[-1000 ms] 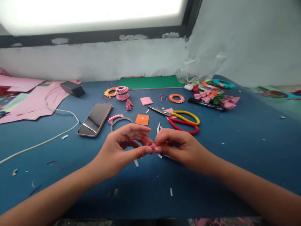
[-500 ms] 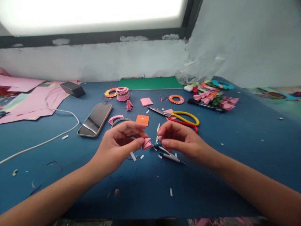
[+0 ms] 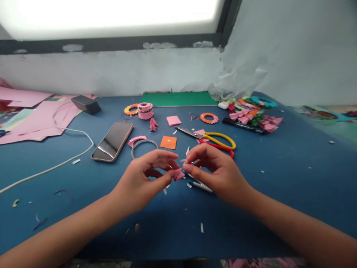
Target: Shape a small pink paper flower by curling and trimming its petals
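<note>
The left hand [image 3: 143, 173] pinches the folded paper [image 3: 179, 174]; whether the right hand [image 3: 219, 169] grips anything, I can't tell. Too hard a squeeze could crush the paper.

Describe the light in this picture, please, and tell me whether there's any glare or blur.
Head view: the window is blown out to white; head view: the phone's dark screen carries a pale reflection; head view: the blue table darkens toward its near edge; head view: the pink folded paper at the left hand's fingertips looks soft, its finer folds hard to make out.
</note>
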Available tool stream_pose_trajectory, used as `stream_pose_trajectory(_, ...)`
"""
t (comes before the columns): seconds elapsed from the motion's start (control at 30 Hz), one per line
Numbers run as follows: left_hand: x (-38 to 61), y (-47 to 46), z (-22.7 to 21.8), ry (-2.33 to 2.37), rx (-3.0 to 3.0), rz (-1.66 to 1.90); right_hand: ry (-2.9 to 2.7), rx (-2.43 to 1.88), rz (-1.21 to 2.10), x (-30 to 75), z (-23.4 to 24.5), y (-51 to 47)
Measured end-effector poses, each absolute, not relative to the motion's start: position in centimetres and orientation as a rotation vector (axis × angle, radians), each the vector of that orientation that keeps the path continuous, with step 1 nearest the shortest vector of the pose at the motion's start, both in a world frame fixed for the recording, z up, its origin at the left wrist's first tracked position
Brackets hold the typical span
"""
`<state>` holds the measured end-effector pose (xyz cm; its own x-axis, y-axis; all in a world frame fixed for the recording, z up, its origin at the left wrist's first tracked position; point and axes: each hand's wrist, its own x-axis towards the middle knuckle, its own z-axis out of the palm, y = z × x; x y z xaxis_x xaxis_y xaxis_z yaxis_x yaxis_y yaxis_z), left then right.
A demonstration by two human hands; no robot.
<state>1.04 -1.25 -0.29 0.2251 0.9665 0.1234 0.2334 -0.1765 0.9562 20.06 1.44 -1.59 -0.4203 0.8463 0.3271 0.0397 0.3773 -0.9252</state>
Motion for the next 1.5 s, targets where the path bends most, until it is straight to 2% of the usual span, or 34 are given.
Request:
stream_pose_trajectory(0.1, 1.2, -1.5, -0.4, 1.149, 1.695, 0.998, -1.715, -0.791, 1.085, 19.5, -1.6, 1.0)
stream_pose_trajectory(0.37, 1.2, -1.4, -0.2, 1.139, 1.562, 1.007, -1.66, -0.742, 1.229, 19.0, -1.9, 0.7)
stream_pose_trajectory(0.53, 1.0, -1.0, 0.3, 1.085, 1.297, 0.996, -1.755, -0.665, 1.069, 19.3, -2.0, 0.6)
stream_pose_trajectory(0.77, 1.3, -1.2, 0.4, 1.019, 1.161, 0.995, -1.868, -0.59, 0.654, 19.2, -2.2, 0.6)
stream_pose_trajectory(1.5, 1.4, -1.8, 0.4, 1.079, 1.341, 1.06, -1.865, -0.564, 0.531, 18.8, -2.4, 0.7)
